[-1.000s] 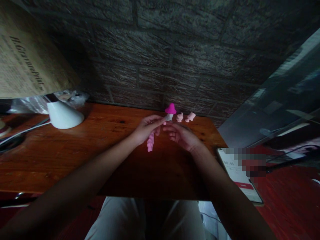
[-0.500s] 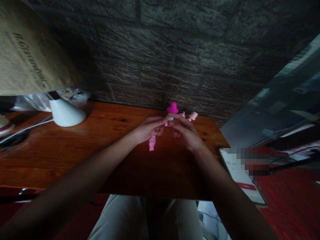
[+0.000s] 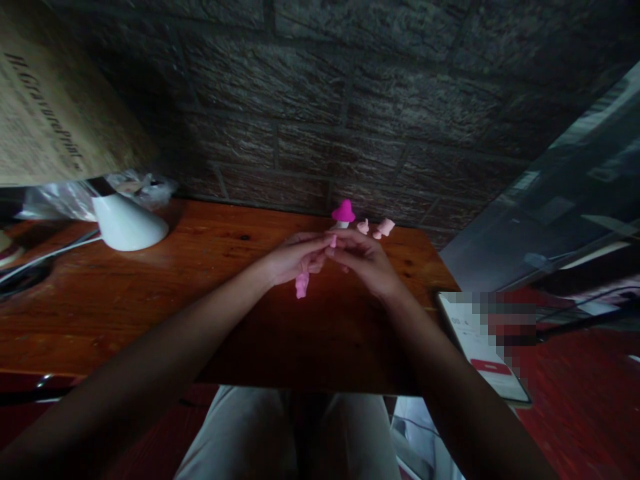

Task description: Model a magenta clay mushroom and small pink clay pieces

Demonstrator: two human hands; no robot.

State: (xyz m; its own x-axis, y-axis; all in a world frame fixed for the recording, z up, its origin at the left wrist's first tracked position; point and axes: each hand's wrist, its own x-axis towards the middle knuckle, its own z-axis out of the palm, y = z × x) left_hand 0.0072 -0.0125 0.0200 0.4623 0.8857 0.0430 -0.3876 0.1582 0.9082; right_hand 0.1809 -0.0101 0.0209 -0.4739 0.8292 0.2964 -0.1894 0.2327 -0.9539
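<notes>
In the head view, my left hand (image 3: 299,259) and my right hand (image 3: 364,259) meet over the wooden table, fingertips close together. Between them a small light-pink clay-like piece (image 3: 333,241) pokes up, pinched by the fingers of both. Below my left palm a longer lumpy pink piece (image 3: 301,285) shows; whether that hand grips it or it lies on the table I cannot tell. Just behind the fingers stands a magenta mushroom-shaped figure (image 3: 344,211) with a whitish stem, partly hidden. Beside it are two pale pink pieces, a small one (image 3: 363,227) and a larger one (image 3: 385,227).
A brick-patterned wall (image 3: 300,113) rises behind the wooden table (image 3: 200,233). To the left stand a lamp with a white base (image 3: 129,223) and printed shade (image 3: 55,120), plus clear plastic bags (image 3: 55,200). A phone (image 3: 480,347) lies at the right edge.
My right fingers have curled lower and inward around the small pink piece, uncovering more of the pale pieces behind. The whole view has shifted slightly.
</notes>
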